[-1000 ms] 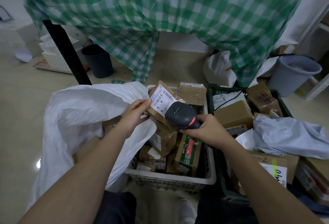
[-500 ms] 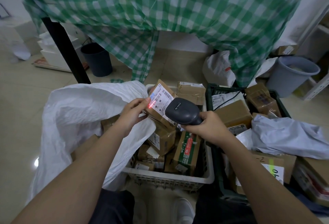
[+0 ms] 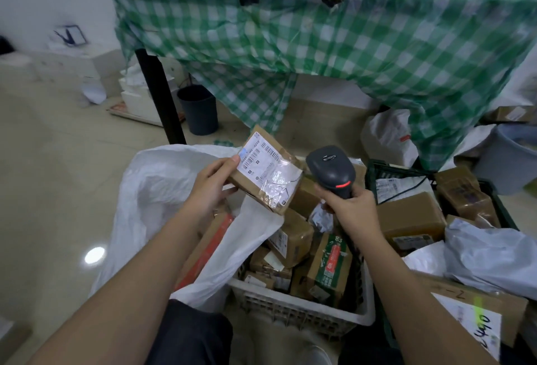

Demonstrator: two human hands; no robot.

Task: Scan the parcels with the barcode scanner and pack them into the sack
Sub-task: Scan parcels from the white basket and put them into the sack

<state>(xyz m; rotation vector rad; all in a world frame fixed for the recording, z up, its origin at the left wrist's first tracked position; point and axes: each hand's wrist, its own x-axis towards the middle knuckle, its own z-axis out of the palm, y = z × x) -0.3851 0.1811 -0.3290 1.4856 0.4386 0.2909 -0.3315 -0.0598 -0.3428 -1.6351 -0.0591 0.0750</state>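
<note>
Since half a second ago, the barcode scanner point(image 3: 331, 171) has drawn back from the label, its red spot gone. The right hand point(image 3: 350, 209) grips its handle; the left hand point(image 3: 210, 186) pinches the parcel point(image 3: 268, 168) by one edge above the sack point(image 3: 151, 190). That corner-hold could let the taped, crinkled brown box tip into the white basket point(image 3: 299, 312) instead.
</note>
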